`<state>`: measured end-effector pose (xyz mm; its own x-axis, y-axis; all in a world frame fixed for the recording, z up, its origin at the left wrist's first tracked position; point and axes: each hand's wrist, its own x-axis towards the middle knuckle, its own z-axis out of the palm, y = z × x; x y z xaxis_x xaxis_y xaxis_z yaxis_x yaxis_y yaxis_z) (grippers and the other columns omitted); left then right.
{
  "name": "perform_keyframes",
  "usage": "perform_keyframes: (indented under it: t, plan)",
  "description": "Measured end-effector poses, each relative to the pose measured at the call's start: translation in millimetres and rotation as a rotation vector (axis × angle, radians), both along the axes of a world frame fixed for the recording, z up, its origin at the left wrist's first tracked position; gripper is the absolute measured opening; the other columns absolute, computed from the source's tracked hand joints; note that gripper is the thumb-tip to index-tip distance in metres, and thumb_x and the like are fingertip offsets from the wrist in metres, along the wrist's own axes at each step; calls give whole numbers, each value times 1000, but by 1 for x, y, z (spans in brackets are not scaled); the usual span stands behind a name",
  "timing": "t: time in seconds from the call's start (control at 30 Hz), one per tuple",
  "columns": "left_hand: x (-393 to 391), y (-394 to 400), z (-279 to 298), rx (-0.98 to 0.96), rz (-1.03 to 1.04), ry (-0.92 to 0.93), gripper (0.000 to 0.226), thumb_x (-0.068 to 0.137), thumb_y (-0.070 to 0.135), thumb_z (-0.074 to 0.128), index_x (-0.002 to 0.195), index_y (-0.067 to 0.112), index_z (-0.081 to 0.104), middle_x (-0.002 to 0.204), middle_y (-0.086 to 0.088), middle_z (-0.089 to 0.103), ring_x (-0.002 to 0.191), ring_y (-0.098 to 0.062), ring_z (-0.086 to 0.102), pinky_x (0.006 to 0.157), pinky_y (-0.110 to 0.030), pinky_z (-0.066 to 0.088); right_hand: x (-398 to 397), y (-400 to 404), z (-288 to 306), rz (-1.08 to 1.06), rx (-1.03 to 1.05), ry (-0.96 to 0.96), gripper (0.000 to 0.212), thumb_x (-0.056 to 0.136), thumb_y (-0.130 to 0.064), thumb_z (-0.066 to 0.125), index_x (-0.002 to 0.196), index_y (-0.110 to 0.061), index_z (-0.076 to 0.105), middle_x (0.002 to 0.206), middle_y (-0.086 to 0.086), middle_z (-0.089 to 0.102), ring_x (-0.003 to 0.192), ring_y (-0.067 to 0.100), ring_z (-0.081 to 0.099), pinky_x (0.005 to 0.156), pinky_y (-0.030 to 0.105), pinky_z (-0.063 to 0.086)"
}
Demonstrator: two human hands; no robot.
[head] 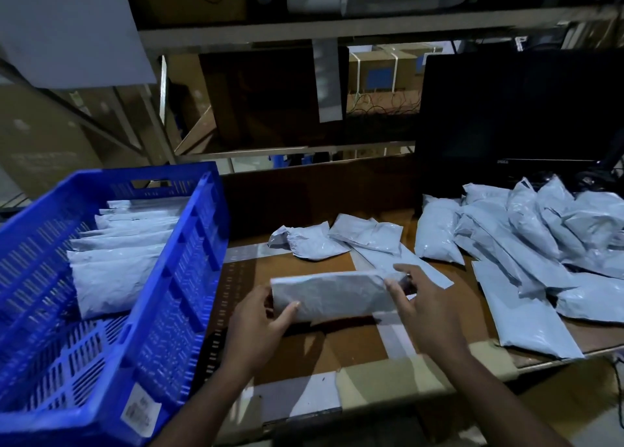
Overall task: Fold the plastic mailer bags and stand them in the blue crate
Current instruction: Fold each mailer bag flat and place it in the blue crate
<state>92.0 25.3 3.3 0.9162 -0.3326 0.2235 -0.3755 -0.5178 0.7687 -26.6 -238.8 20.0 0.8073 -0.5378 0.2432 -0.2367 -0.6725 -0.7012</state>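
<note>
I hold a folded grey mailer bag point(332, 296) just above the table, lying left to right. My left hand point(261, 325) grips its left end, thumb on the front. My right hand point(425, 308) pinches its right end. The blue crate point(175, 277) stands at the left, with several folded mailer bags point(118, 244) upright in a row in its far half. Two folded bags point(317, 240) lie behind the held one. A heap of loose mailer bags point(526, 240) covers the right side of the table.
The table point(304, 355) is brown board patched with tape strips. A dark monitor point(516, 115) stands at the back right behind the heap. Metal shelving point(270, 31) with cardboard boxes rises behind the table. The crate's near half shows bare floor.
</note>
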Motion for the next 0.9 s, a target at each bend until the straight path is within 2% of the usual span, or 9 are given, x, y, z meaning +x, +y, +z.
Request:
perform_keyframes:
  t: [0.13,0.23,0.33,0.43,0.53,0.63,0.73,0.83,0.9]
  plan:
    - [1,-5,-2,73,-13,149,80,85,42,79,150,31,34,133,7,65,113,-9,64,91,-34,58,16,-8,-6,-19,-78,153,43,98,-50,54,137,-32,47,93,-12,62,82,7,61,58,23,42]
    - [-7,-7,-4,371,46,37,90,86,56,73,156,27,25,138,3,61,115,-15,64,78,-25,50,21,-5,-21,5,-247,278,54,99,-48,53,146,-24,43,118,-1,66,107,17,62,79,28,49]
    - [-10,-5,-4,508,156,-155,79,89,60,65,151,22,36,137,2,55,119,-14,56,80,-19,42,21,5,-29,-7,-486,308,50,99,-48,52,140,-19,51,123,2,62,112,21,58,89,34,50]
    - [-10,-12,-2,449,52,-218,56,101,52,50,150,27,41,143,5,53,127,-12,50,94,-21,42,28,18,-29,112,-548,141,45,98,-40,58,135,-14,59,130,5,64,119,24,60,98,39,49]
    - [-5,-32,-12,512,-159,-198,51,109,43,31,157,28,32,161,8,36,148,-8,32,120,-26,23,44,37,-31,355,-460,252,75,99,-62,14,153,-16,40,159,3,37,148,19,32,121,34,16]
    - [1,-40,-36,616,-263,-281,52,110,37,24,157,20,33,164,4,31,152,-10,26,124,-29,10,49,51,-53,451,-542,331,88,96,-61,-10,153,-15,38,161,1,25,150,19,29,125,37,4]
    - [-8,-32,-55,663,-265,-346,54,105,37,28,146,13,53,151,-2,52,142,-14,45,123,-33,23,32,58,-75,388,-603,363,68,107,-47,5,147,-14,49,155,3,42,144,19,40,114,42,17]
    - [-13,-30,-59,678,-284,-329,56,107,38,22,148,12,50,154,-2,49,145,-14,41,119,-35,20,29,59,-79,399,-555,375,66,107,-49,7,155,-14,36,162,1,29,150,17,25,116,42,11]
    - [-9,-31,-55,710,-271,-326,64,107,42,10,150,12,47,155,-2,48,146,-15,39,123,-34,22,34,58,-76,383,-585,391,67,107,-50,7,153,-14,38,160,3,32,149,19,29,115,43,12]
